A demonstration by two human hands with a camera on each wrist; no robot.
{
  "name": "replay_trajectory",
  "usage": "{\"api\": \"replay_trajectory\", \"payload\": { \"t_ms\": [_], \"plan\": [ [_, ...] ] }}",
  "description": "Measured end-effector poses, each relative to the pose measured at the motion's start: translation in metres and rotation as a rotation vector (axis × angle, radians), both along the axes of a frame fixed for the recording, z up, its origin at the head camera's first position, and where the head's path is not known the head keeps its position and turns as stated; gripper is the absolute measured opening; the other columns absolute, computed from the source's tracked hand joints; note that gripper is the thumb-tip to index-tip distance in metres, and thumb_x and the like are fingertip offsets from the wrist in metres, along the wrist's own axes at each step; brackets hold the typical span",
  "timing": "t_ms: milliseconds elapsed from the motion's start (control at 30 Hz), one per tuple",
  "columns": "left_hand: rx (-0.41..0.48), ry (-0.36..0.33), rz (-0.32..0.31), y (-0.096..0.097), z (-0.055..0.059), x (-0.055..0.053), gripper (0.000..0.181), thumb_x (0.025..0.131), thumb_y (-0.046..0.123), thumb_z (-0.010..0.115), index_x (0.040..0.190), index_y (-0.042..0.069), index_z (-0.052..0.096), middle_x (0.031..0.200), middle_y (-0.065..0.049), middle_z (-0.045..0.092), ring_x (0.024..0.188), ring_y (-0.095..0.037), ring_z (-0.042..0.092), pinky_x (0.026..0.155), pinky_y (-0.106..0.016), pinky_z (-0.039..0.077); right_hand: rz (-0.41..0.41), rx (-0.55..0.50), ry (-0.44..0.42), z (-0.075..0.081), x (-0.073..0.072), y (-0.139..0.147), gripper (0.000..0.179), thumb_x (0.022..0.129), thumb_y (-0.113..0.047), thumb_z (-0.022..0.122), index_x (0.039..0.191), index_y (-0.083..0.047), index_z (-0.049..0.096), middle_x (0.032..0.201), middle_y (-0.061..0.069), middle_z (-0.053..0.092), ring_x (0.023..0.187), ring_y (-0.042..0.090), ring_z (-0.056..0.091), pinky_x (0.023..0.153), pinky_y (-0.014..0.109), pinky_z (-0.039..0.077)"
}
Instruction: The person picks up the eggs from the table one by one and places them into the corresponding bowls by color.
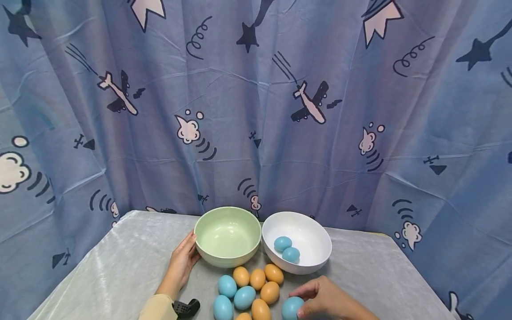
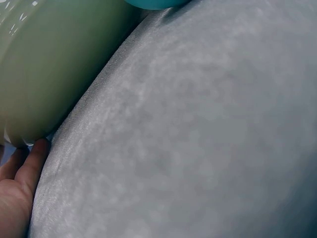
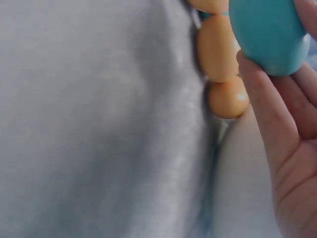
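My right hand (image 1: 320, 297) pinches a blue egg (image 1: 292, 307) between thumb and fingers, just right of a cluster of loose eggs. The right wrist view shows this blue egg (image 3: 270, 34) close up, with fingertips against its sides. At the left of a light green bowl (image 1: 228, 238), my left hand (image 1: 182, 262) touches the outer wall near the rim. From the left wrist, fingertips (image 2: 37, 151) appear against the bowl's lower side. No eggs show inside the green bowl. Beside it, a white bowl (image 1: 316, 240) contains two blue eggs (image 1: 286, 249).
In front of the bowls lie several orange eggs (image 1: 270, 292) and three blue eggs (image 1: 245, 298), close together; some are cut off by the lower frame edge. A grey cloth (image 1: 112, 262) covers the table. Behind it hangs a patterned blue curtain (image 1: 248, 98).
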State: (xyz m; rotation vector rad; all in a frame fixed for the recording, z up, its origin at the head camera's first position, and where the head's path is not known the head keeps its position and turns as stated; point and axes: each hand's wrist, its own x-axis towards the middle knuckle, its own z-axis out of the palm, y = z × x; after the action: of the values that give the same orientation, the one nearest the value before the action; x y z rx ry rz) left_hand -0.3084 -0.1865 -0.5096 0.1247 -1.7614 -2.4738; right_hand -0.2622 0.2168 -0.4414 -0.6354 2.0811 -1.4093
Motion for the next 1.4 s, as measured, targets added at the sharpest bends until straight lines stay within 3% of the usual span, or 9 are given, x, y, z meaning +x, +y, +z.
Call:
{"api": "replay_trajectory", "payload": {
  "t_ms": [333,667,1000,1167,1400],
  "plan": [
    [0.006,0.007,0.002,0.0,0.0,0.001,0.068,0.106,0.038,0.046,0.159,0.006,0.018,0.165,-0.015,0.017,0.153,-0.033,0.018,0.121,-0.055,0.026,-0.1,-0.036,0.029,0.034,-0.008,-0.008,0.05,0.085,-0.019,0.079,0.124,0.009,0.064,0.111,0.008,0.075,0.095,0.006,0.069,0.079,0.024,0.059],
    [0.0,0.003,-0.002,0.0,0.001,0.002,0.068,0.105,0.037,0.047,0.159,0.006,0.019,0.165,-0.016,0.018,0.153,-0.034,0.019,0.12,-0.056,0.026,-0.214,-0.009,0.123,0.054,-0.02,-0.011,0.053,0.083,-0.024,0.081,0.125,0.005,0.066,0.114,0.008,0.074,0.097,0.003,0.066,0.08,0.022,0.057],
    [-0.002,0.003,-0.004,0.0,0.001,0.002,0.068,0.106,0.038,0.047,0.159,0.005,0.019,0.165,-0.016,0.018,0.153,-0.034,0.019,0.12,-0.055,0.027,-0.329,-0.104,0.011,0.057,-0.047,-0.009,0.053,0.087,-0.023,0.077,0.129,0.006,0.062,0.114,0.001,0.073,0.101,0.008,0.068,0.091,0.029,0.058],
    [-0.01,-0.003,-0.002,0.0,0.001,0.002,0.068,0.106,0.038,0.046,0.159,0.005,0.018,0.165,-0.016,0.018,0.152,-0.033,0.02,0.12,-0.055,0.026,-0.415,-0.113,0.004,0.057,-0.059,-0.01,0.054,0.088,-0.02,0.077,0.13,0.008,0.06,0.111,-0.002,0.073,0.099,0.007,0.067,0.091,0.029,0.058],
    [-0.013,-0.006,-0.005,0.0,0.001,0.001,0.069,0.106,0.039,0.046,0.159,0.005,0.017,0.165,-0.016,0.017,0.153,-0.033,0.019,0.121,-0.055,0.026,-0.542,-0.054,0.044,0.055,-0.073,-0.015,0.052,0.086,-0.019,0.079,0.128,0.007,0.062,0.112,0.004,0.073,0.1,0.014,0.069,0.092,0.035,0.058]
  ]
}}
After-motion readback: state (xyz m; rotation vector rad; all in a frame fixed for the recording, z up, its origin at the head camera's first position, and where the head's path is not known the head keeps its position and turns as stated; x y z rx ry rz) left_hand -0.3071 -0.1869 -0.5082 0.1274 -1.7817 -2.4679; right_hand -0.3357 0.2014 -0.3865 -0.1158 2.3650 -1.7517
